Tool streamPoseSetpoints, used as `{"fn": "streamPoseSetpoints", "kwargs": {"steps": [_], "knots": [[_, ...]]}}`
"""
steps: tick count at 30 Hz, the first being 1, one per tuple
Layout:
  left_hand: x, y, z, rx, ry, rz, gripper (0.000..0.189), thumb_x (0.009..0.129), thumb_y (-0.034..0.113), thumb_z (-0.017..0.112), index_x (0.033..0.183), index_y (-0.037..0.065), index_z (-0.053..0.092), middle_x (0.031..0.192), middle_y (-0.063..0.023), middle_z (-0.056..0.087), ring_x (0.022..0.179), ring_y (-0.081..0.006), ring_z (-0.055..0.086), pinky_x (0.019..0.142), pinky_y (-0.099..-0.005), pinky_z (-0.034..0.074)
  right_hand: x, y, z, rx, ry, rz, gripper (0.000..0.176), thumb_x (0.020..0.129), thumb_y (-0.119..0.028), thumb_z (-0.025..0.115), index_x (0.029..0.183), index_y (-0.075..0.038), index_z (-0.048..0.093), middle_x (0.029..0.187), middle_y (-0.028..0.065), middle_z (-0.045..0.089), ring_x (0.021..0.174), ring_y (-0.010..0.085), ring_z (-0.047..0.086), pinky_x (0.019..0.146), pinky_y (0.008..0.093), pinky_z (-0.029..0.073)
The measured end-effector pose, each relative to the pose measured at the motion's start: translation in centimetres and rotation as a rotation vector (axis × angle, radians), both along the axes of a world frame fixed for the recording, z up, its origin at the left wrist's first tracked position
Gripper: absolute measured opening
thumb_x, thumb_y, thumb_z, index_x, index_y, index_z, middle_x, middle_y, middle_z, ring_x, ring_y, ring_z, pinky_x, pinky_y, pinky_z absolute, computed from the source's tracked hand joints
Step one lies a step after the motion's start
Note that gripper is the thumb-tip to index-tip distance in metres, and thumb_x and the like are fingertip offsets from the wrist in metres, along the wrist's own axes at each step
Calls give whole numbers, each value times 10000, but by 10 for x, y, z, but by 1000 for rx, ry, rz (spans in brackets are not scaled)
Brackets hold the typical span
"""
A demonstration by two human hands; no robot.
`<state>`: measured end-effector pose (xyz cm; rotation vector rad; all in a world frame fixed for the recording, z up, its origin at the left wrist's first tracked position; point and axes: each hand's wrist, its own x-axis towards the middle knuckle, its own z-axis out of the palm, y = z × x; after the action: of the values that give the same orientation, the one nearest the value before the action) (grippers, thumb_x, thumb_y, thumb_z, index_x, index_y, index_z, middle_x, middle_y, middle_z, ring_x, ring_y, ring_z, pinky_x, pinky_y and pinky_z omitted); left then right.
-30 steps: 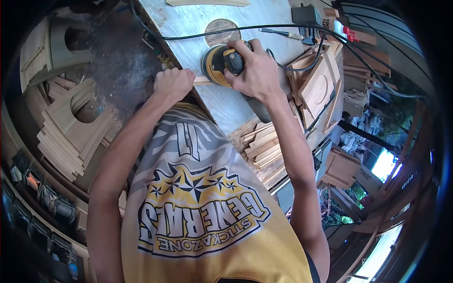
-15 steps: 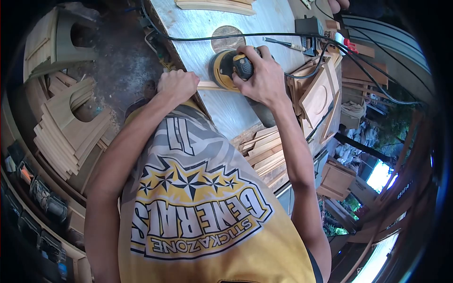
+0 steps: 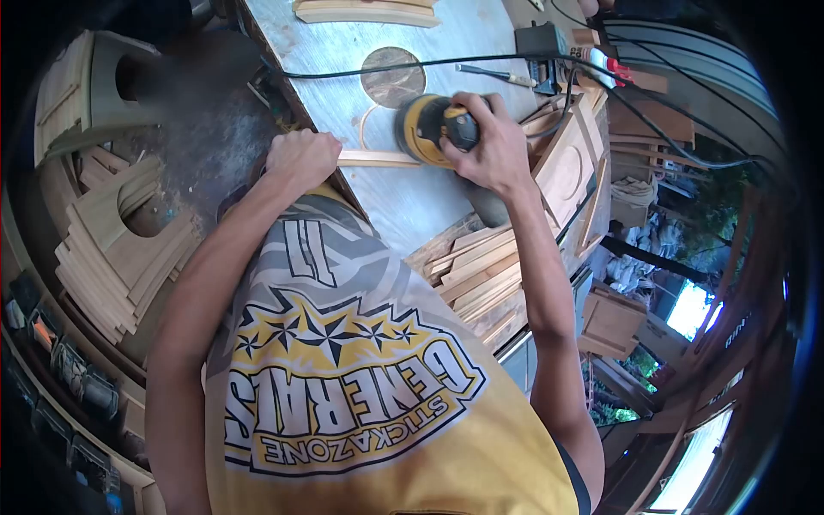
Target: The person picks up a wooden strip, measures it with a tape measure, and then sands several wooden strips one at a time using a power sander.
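Note:
My right hand (image 3: 493,144) is wrapped round the top of a yellow and black orbital sander (image 3: 427,129). The sander's pad rests over the right part of a narrow wooden strip (image 3: 373,159), which lies across the pale workbench (image 3: 403,202). At the bench's left edge, my left hand (image 3: 302,159) is closed round the strip's near end, its knuckles up. The end inside the fist is hidden. A thin curved sliver, pale orange, shows on the bench just above the strip.
A black cable (image 3: 369,73) crosses the bench above the sander. Beyond it lie a chisel (image 3: 493,75) and a stack of wooden strips (image 3: 369,12). Loose wooden pieces (image 3: 481,270) pile up at the right edge. Arched wooden panels (image 3: 120,249) stand at the left.
The sander has slid right along the strip, away from my left hand, uncovering more of the wood. My left hand keeps its grip. The whole view has shifted slightly.

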<state>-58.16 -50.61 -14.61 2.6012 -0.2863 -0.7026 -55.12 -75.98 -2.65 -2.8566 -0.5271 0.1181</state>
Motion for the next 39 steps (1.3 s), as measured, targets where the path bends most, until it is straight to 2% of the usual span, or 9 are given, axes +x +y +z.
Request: {"fn": "streamPoseSetpoints", "kwargs": {"steps": [5,9,12,16,24,31,33,39], "knots": [[-1,3,-8,-22,-56,-21,441,997,367,443,912,61,750,892,-218,719,847,-391,708,759,-502,551,0,-14,21,-31,-22,-86,512,680,-285,755,1164,-182,623,977,163,595,856,374,658,768,457,544],[-1,0,-1,-1,-45,-10,450,998,373,445,908,53,749,902,-210,722,854,-386,710,758,-497,554,4,-1,22,-5,-75,-13,522,673,-283,756,1166,-178,621,963,174,594,822,385,659,764,458,546],[-1,-1,-2,23,-56,-5,439,997,368,445,919,62,749,904,-207,723,863,-382,709,767,-502,550,6,12,5,3,27,56,550,667,-299,759,1183,-183,609,972,191,591,802,400,656,751,464,548],[0,-4,-2,40,-17,-61,427,995,362,445,936,68,749,923,-205,724,885,-383,706,784,-510,543,6,12,-3,-31,34,124,591,652,-318,767,1210,-210,606,971,186,582,766,393,649,717,476,545],[-2,-2,-12,46,-105,-3,467,998,342,424,878,17,737,862,-245,703,834,-435,688,794,-528,528,0,0,3,-61,110,96,596,649,-329,755,1216,-222,603,984,179,574,800,390,653,728,483,547],[-2,-2,-9,28,-71,32,477,998,342,423,867,-2,727,861,-250,700,842,-429,688,799,-536,524,-1,-30,11,-76,143,66,550,673,-313,741,1193,-226,583,1004,168,572,827,402,652,744,480,545],[-2,-1,-9,7,-50,41,470,995,346,431,876,0,727,864,-246,701,844,-427,688,799,-531,527,-3,-36,18,-157,142,68,547,677,-304,742,1196,-233,582,999,166,570,827,401,652,739,477,543],[-4,0,-8,-30,-79,47,490,1003,328,419,849,-32,712,861,-273,689,830,-455,677,804,-543,527,-1,-29,27,-90,96,50,541,678,-291,743,1193,-226,590,995,173,569,834,404,652,738,484,539]]}}
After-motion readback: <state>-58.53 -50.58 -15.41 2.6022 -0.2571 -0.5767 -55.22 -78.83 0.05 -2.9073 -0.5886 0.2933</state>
